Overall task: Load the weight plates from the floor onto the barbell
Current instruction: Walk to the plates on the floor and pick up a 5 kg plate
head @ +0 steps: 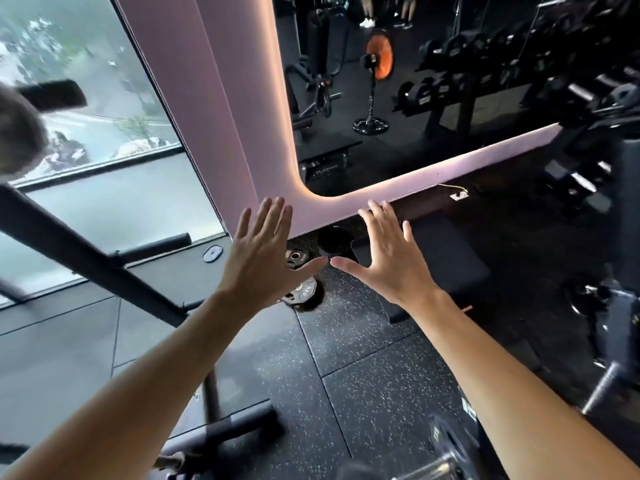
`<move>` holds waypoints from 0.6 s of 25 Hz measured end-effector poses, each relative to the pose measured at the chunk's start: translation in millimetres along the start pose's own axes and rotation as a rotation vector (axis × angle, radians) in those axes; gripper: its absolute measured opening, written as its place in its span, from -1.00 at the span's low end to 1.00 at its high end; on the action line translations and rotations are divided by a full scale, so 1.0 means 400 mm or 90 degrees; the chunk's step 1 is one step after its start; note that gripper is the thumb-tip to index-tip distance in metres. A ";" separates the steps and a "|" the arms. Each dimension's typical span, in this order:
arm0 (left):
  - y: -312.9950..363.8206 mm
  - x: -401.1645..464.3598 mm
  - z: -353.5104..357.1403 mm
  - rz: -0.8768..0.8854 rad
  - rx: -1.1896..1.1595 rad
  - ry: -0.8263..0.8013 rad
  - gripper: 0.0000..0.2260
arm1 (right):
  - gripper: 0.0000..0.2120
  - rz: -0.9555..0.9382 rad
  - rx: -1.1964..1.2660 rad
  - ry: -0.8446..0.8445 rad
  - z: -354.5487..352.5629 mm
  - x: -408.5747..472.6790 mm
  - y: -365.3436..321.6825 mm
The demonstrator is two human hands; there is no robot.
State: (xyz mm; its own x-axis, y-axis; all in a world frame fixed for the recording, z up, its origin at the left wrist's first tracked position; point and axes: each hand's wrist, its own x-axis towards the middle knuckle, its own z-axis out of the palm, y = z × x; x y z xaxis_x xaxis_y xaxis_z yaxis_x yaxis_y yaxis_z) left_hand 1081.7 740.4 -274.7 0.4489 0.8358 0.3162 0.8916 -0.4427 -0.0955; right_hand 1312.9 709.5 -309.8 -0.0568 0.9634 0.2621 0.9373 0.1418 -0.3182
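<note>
Our left hand and right hand hover empty, fingers spread apart, above weight plates on floor. Risk: plates partly hidden, we may fumble grip.

Your one head camera looks forward and down over your outstretched arms, near your left hand and right hand, with the floor beneath them.
</note>
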 end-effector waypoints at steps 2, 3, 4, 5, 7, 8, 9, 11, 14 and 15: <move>-0.020 0.037 0.024 -0.009 -0.001 -0.004 -0.01 | 0.06 -0.001 0.005 -0.007 0.025 0.057 0.008; -0.033 0.061 0.037 -0.015 -0.003 -0.007 -0.01 | 0.06 -0.006 0.007 -0.006 0.035 0.094 0.014; -0.044 0.083 0.048 -0.021 -0.006 -0.010 -0.01 | 0.06 -0.011 0.008 -0.004 0.043 0.127 0.019; -0.055 0.107 0.057 -0.028 -0.009 -0.013 -0.01 | 0.06 -0.020 0.010 -0.001 0.053 0.162 0.024; -0.076 0.163 0.078 -0.047 -0.009 -0.014 -0.01 | 0.06 -0.042 0.018 0.004 0.076 0.237 0.039; -0.087 0.197 0.089 -0.059 -0.004 -0.013 -0.01 | 0.05 -0.051 0.027 0.002 0.091 0.283 0.051; -0.097 0.230 0.101 -0.070 0.002 -0.012 -0.01 | 0.05 -0.060 0.035 -0.002 0.106 0.328 0.063; -0.115 0.302 0.130 -0.094 0.020 -0.012 0.01 | 0.06 -0.082 0.047 -0.005 0.133 0.424 0.090; -0.141 0.421 0.179 -0.151 0.026 -0.032 0.05 | 0.06 -0.111 0.073 -0.019 0.152 0.574 0.147; -0.146 0.459 0.198 -0.166 0.029 -0.033 0.04 | 0.06 -0.118 0.079 -0.024 0.154 0.617 0.171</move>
State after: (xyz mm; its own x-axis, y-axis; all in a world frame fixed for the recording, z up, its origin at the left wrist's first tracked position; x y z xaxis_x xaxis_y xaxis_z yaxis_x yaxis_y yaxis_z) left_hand 1116.6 945.4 -285.7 0.2049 0.9356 0.2875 0.9788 -0.1961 -0.0595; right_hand 1342.0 971.0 -323.1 -0.2389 0.9260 0.2922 0.8602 0.3414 -0.3788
